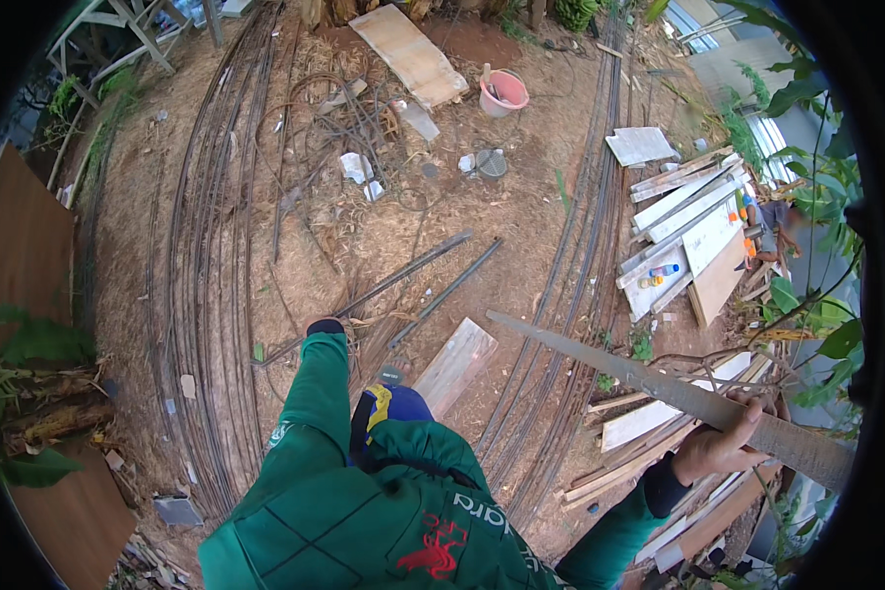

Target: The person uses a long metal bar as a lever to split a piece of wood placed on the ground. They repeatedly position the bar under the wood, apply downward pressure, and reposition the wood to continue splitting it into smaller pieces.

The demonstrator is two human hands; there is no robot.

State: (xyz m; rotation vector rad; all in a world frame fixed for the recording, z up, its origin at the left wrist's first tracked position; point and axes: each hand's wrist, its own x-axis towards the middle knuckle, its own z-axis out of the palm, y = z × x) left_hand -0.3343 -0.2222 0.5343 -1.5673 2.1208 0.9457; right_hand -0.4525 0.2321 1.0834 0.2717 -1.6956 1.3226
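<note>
A long, narrow wooden plank (649,379), weathered grey-brown, slants from the middle of the view to the right edge. My right hand (723,447) is closed round its lower edge near the broad, close end. The plank's far end hangs over thin rods on the ground. My left arm (310,393) reaches forward in a green sleeve with a dark cuff. Beyond that cuff, my left hand is hidden. Two dark bars (447,290) lie on the soil ahead of the left arm, and a short, wide board (457,364) is by my foot.
Long thin rods (202,246) run along the ground on the left. White and brown boards (693,226) are stacked at the right, with bottles on top and a person (777,226) beside them. A pink bucket (503,93) and a pale board (408,49) are at the far side.
</note>
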